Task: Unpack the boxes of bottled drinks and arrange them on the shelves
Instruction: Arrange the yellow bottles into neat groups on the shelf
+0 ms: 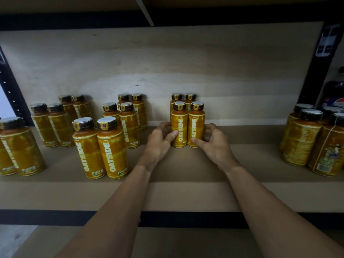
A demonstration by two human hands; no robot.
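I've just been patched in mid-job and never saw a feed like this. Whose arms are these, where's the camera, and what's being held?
No machine: these are a person's bare arms, filmed by one wide-angle camera worn on the head, looking forward and down. The brown board is a shelf. Yellow OATSIDE bottles with dark caps stand on it in pairs, plus a cluster at far right. In the middle the left hand grips the left front bottle, the right hand the right front bottle; both stand upright, side by side, with a back pair behind.

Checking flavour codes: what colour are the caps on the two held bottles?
The bottles have dark brown caps with whitish tops; head view shows it best.
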